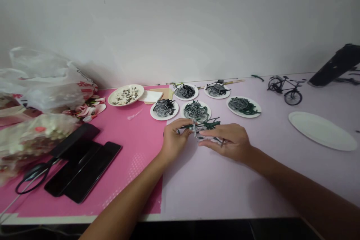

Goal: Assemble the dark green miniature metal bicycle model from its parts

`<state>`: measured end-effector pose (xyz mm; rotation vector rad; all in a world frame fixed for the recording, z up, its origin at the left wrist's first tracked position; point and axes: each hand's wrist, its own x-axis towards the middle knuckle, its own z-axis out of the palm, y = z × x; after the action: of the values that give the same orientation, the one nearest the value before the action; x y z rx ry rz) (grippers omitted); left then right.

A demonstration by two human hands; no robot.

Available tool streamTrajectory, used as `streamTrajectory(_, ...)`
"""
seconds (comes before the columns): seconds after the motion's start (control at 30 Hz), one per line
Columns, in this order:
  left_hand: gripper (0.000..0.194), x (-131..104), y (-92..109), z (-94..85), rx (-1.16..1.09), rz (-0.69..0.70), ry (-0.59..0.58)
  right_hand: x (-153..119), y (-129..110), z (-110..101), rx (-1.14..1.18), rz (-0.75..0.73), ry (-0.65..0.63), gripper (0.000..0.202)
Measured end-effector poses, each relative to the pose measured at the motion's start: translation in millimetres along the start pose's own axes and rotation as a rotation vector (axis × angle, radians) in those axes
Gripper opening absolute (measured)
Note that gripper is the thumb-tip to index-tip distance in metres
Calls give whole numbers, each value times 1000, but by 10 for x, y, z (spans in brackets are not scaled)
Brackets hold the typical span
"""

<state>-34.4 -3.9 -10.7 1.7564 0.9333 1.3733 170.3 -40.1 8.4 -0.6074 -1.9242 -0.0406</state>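
A partly built toy bicycle [211, 123] with a dark green frame is held up between my two hands, over the middle of the table. My left hand [174, 137] pinches it from the left, with thumb and fingers closed. A thin silver-grey plastic part [194, 127] stands upright at the left fingertips, against the frame. On the other side, the thumb and forefinger of my right hand [229, 139] close on the small parts beside the silver piece. Their exact grip is partly hidden. Just behind the hands lies a white plate [209, 115] with grey wheels and green parts.
Several small plates, such as one [258, 115] at right, hold bicycle parts. A finished black toy bicycle [288, 89] stands near an oval white plate [323, 131]. Left are a bowl [111, 99], black phone [94, 172], black stand [77, 138] and plastic bags [53, 86]. The wall rises behind.
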Motion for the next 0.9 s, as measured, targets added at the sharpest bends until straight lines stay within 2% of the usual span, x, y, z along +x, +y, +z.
streamTrajectory(0.13,24,-1,-7,4,-7,30,-16,-13,-21,30,15,-5,-24,17)
streamTrajectory(0.27,24,-3,-14,-5,33,67,-29,-21,-29,57,30,22,5,13)
streamTrajectory(0.4,22,-7,16,-16,118,195,-13,-12,-37,62,26,29,10,12)
streamTrajectory(0.53,9,-16,59,-16,173,309,-37,-28,-21,69,57,70,9,12)
streamTrajectory(0.77,9,-30,79,-11,243,286,-15,-78,11,98,56,101,-35,5)
streamTrajectory(0.9,10,-33,80,-11,229,254,-14,-84,11,104,46,103,-41,9)
